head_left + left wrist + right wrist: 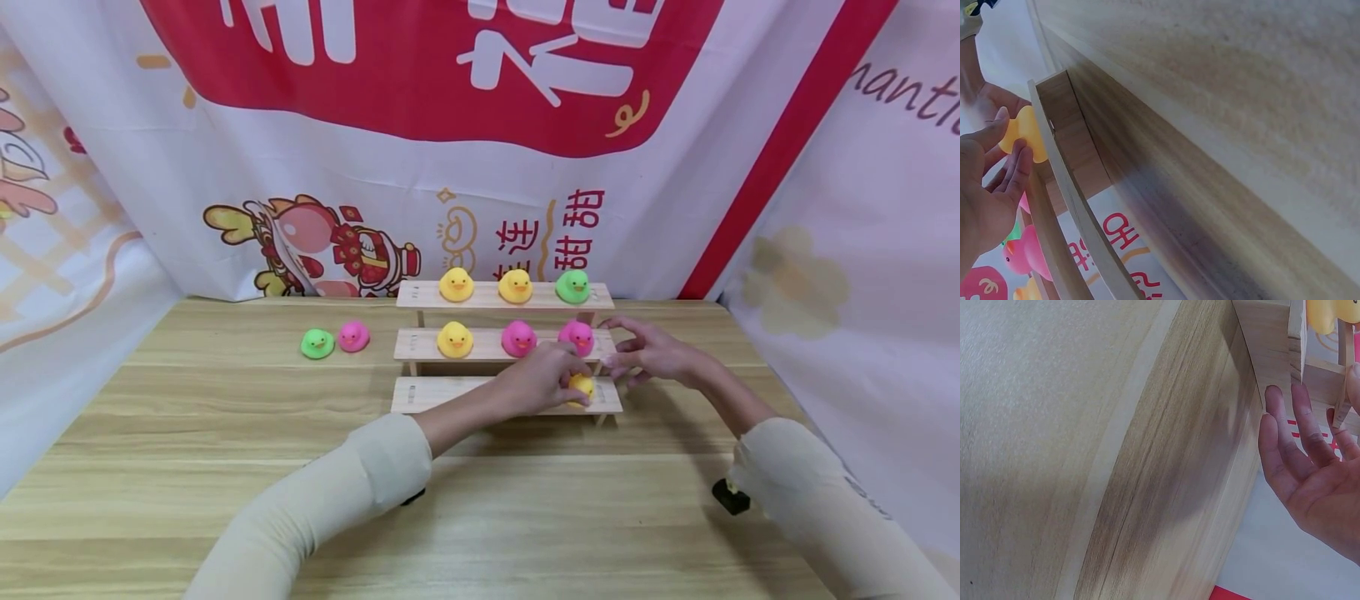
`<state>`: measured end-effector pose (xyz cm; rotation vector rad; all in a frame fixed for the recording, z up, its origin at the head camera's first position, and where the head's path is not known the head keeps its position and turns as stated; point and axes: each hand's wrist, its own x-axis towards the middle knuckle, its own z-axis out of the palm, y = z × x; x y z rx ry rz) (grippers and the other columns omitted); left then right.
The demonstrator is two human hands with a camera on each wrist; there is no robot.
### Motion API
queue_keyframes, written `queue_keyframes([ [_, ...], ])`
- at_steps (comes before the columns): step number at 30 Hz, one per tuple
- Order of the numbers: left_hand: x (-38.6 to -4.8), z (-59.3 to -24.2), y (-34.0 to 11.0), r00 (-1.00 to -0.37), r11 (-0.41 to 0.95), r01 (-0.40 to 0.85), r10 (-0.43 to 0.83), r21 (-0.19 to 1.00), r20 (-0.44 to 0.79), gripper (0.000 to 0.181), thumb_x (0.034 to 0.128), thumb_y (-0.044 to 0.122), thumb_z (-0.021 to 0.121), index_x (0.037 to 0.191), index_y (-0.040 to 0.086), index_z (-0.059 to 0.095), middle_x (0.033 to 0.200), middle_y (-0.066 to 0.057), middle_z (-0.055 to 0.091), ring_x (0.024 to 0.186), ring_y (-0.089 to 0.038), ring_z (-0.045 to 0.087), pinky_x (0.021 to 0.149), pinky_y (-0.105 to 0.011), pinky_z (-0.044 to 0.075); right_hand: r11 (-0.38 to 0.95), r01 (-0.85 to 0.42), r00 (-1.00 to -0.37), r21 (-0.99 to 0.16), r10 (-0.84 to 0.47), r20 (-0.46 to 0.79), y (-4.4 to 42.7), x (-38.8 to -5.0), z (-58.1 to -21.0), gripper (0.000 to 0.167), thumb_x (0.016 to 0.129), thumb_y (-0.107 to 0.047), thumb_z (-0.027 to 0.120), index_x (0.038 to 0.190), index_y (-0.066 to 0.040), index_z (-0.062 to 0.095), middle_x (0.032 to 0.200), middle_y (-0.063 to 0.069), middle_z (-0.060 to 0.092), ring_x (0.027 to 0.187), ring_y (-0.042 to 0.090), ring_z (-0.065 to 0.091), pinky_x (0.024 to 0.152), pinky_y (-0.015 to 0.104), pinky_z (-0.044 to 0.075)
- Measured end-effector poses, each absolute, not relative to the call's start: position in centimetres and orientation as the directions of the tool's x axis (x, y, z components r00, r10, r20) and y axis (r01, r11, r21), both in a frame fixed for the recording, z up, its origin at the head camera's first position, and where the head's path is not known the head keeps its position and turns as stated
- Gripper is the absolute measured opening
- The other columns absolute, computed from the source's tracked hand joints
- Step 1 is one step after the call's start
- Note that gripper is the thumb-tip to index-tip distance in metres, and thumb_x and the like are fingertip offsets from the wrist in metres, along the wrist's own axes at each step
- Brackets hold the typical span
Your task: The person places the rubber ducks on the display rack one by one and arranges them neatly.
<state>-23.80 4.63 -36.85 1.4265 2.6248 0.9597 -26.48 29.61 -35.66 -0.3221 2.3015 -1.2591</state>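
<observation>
In the head view my left hand (542, 379) pinches a yellow rubber duck (581, 390) between thumb and fingers, at the right end of the lowest step of a wooden three-step stand (442, 393). The left wrist view shows the same duck (1024, 134) against the step's board. My right hand (651, 350) is at the stand's right end, fingers spread and slightly bent. In the right wrist view its fingertips reach the edge of the stand (1263, 344); whether they press on it I cannot tell. No object shows in that palm.
On the top step are two yellow ducks (456, 285) and a green one (573, 286). The middle step bears a yellow duck (454, 340) and two pink ones (519, 338). Left of the stand, a green duck (317, 343) and a pink duck (353, 337) sit on the table (225, 433).
</observation>
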Motion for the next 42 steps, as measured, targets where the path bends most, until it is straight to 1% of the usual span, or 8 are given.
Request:
queue_keyframes([
  [6,-23.8,-37.0,4.7,-0.582,0.388,0.764,0.759,0.515,0.292,0.032,0.0878,0.021,0.085,0.111,0.000,0.078,0.092,-0.003,0.066,0.079,-0.011,0.053,0.063,-0.015,0.043,0.551,0.025,-0.848,-0.834,-0.430,-0.310,29.7,-26.6,-35.8,0.061,0.103,-0.014,0.064,0.153,-0.005,0.030,0.123,0.026,0.067,0.099,0.030,0.072,0.083,0.054,0.061],
  [12,-23.8,-37.1,4.9,-0.585,0.397,0.768,0.755,0.503,0.298,0.032,0.0873,0.023,0.086,0.110,0.001,0.079,0.090,-0.001,0.064,0.078,-0.009,0.052,0.063,-0.014,0.043,0.553,0.017,-0.849,-0.833,-0.432,-0.304,29.7,-26.6,-35.8,0.062,0.103,-0.015,0.064,0.153,-0.005,0.030,0.124,0.028,0.066,0.099,0.030,0.072,0.083,0.054,0.061],
  [18,-23.6,-37.0,4.8,-0.583,0.388,0.768,0.752,0.510,0.306,0.032,0.0865,0.022,0.086,0.109,0.000,0.079,0.091,-0.004,0.066,0.078,-0.012,0.053,0.062,-0.014,0.042,0.556,0.023,-0.849,-0.831,-0.428,-0.309,29.7,-26.5,-35.7,0.062,0.103,-0.015,0.064,0.153,-0.005,0.030,0.123,0.026,0.066,0.099,0.029,0.072,0.083,0.054,0.061],
  [22,-23.6,-36.9,4.7,-0.593,0.397,0.759,0.748,0.515,0.298,0.034,0.0863,0.022,0.086,0.111,0.001,0.078,0.097,-0.006,0.068,0.081,-0.012,0.054,0.064,-0.013,0.045,0.554,0.021,-0.848,-0.832,-0.431,-0.308,29.7,-26.5,-35.7,0.061,0.103,-0.014,0.064,0.153,-0.004,0.030,0.120,0.025,0.067,0.099,0.030,0.072,0.083,0.053,0.061],
  [27,-23.4,-36.6,4.2,-0.611,0.416,0.739,0.746,0.530,0.266,0.037,0.0882,0.023,0.085,0.118,0.002,0.075,0.107,-0.007,0.066,0.081,-0.011,0.055,0.066,-0.014,0.047,0.552,0.028,-0.849,-0.833,-0.427,-0.312,29.7,-26.6,-35.7,0.061,0.103,-0.013,0.064,0.153,-0.005,0.030,0.118,0.022,0.068,0.099,0.031,0.071,0.083,0.053,0.061],
  [34,-23.2,-35.6,2.7,-0.580,0.376,0.761,0.760,0.529,0.295,0.029,0.0897,0.017,0.084,0.113,0.002,0.076,0.099,-0.007,0.069,0.078,-0.013,0.056,0.065,-0.017,0.047,0.547,0.019,-0.850,-0.837,-0.431,-0.301,29.7,-26.6,-35.7,0.061,0.103,-0.013,0.064,0.153,-0.005,0.029,0.119,0.024,0.068,0.099,0.031,0.072,0.082,0.053,0.061],
  [37,-22.9,-34.9,1.7,-0.568,0.354,0.757,0.771,0.549,0.287,0.026,0.0912,0.014,0.082,0.113,0.002,0.076,0.100,-0.009,0.071,0.077,-0.013,0.059,0.067,-0.017,0.049,0.546,0.024,-0.851,-0.837,-0.428,-0.304,29.6,-26.6,-35.7,0.063,0.102,-0.014,0.065,0.153,-0.004,0.029,0.117,0.023,0.068,0.100,0.032,0.071,0.084,0.054,0.061],
  [42,-22.5,-34.2,-0.1,-0.564,0.359,0.746,0.789,0.561,0.244,0.025,0.0925,0.013,0.080,0.114,0.001,0.076,0.101,-0.007,0.072,0.082,-0.012,0.062,0.073,-0.019,0.053,0.551,0.027,-0.853,-0.834,-0.422,-0.307,29.6,-26.5,-35.8,0.065,0.102,-0.016,0.066,0.154,-0.004,0.029,0.119,0.024,0.067,0.101,0.033,0.071,0.084,0.054,0.061],
])
